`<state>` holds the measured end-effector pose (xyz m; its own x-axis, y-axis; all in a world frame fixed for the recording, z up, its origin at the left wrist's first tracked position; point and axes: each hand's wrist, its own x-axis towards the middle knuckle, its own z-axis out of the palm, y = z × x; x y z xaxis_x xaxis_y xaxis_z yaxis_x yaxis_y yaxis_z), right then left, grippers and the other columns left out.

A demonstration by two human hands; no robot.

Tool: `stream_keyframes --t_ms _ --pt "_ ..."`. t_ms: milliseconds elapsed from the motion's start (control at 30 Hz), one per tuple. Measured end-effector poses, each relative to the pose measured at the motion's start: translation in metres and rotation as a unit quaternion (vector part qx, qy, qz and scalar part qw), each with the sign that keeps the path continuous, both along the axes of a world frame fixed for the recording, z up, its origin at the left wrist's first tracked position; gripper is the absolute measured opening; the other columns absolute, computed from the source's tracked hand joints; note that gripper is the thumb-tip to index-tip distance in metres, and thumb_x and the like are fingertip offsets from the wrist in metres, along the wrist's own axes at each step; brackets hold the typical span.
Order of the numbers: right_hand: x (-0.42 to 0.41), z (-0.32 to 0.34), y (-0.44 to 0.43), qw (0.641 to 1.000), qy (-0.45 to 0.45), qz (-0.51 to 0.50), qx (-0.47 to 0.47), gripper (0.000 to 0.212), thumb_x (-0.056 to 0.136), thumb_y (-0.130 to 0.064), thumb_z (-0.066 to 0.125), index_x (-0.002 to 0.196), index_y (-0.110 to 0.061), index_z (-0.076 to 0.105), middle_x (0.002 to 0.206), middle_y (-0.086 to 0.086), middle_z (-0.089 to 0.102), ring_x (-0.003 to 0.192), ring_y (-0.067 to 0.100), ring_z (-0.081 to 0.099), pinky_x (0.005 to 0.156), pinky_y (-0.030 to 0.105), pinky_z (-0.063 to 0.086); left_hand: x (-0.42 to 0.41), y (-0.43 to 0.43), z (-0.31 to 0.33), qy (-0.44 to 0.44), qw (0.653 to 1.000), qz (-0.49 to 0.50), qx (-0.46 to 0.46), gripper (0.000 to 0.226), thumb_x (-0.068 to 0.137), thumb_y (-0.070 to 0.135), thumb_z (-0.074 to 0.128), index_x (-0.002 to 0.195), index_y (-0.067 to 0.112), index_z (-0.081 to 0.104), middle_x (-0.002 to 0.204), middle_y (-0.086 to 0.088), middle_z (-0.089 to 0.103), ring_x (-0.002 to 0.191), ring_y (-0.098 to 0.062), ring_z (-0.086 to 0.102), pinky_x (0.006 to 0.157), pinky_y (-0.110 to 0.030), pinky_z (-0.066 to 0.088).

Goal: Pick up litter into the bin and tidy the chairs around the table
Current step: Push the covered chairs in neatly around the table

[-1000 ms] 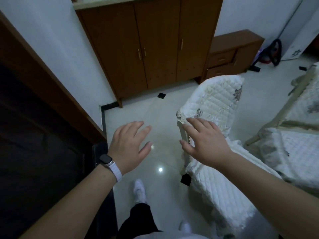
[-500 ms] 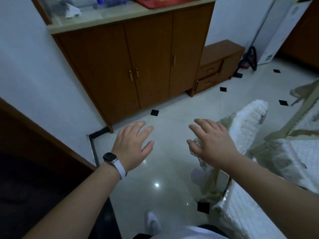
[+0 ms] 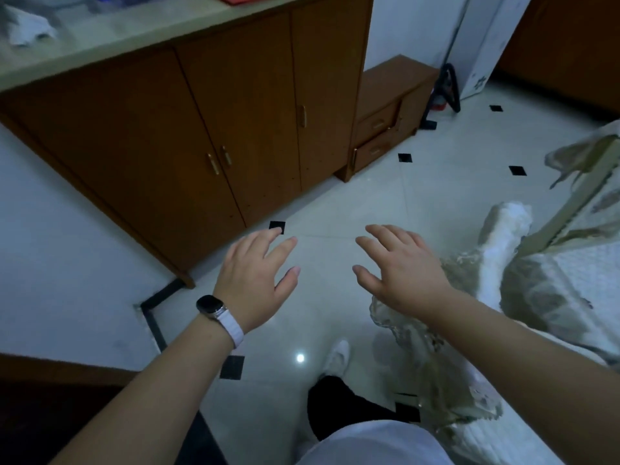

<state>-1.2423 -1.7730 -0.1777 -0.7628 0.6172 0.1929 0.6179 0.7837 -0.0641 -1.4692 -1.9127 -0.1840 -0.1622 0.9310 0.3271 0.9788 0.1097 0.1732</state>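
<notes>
My left hand (image 3: 256, 280), with a watch on a white strap at the wrist, hovers over the tiled floor with fingers spread and holds nothing. My right hand (image 3: 399, 266) is stretched out beside it, fingers straight, also holding nothing. Just right of my right hand stands a chair with a white quilted cover (image 3: 503, 250), its back pointing away from me; my hand is not touching it. A second covered chair (image 3: 577, 297) with a pale wooden frame sits at the right edge. No litter or bin shows on the floor.
A brown wooden cabinet (image 3: 235, 129) with a pale countertop runs along the far wall, and a low drawer unit (image 3: 385, 129) stands at its right end. A white wall (image 3: 67, 263) and dark doorway lie to the left. My white shoe (image 3: 337, 357) is on the glossy floor.
The view has swung up and to the left, so the covered chair has slid to the right. My right hand was over the chair's back a second ago and is now off it, over the floor.
</notes>
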Motion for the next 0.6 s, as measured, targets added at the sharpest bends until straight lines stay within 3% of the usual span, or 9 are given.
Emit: stream_keyframes --t_ms 233,600 --pt "-0.043 -0.016 0.103 0.998 0.019 -0.056 -0.031 0.051 0.087 -0.051 0.042 0.117 -0.016 0.063 0.127 0.008 0.061 0.116 0.030 0.056 0.093 0.041 0.043 -0.039 0.139 0.014 0.022 0.997 -0.072 -0.016 0.044 0.090 0.041 0.051 0.125 0.018 0.066 0.129 -0.011 0.061 0.119 -0.030 0.054 0.098 -0.044 0.043" --pt "-0.014 -0.013 0.211 0.982 0.040 -0.184 -0.027 0.046 0.087 -0.050 0.045 0.114 -0.017 0.063 0.126 0.008 0.061 0.115 0.031 0.057 0.093 0.042 0.044 -0.027 0.318 0.027 0.050 0.969 -0.243 0.009 0.044 0.087 0.038 0.056 0.123 0.015 0.066 0.126 -0.013 0.062 0.116 -0.031 0.055 0.095 -0.046 0.046"
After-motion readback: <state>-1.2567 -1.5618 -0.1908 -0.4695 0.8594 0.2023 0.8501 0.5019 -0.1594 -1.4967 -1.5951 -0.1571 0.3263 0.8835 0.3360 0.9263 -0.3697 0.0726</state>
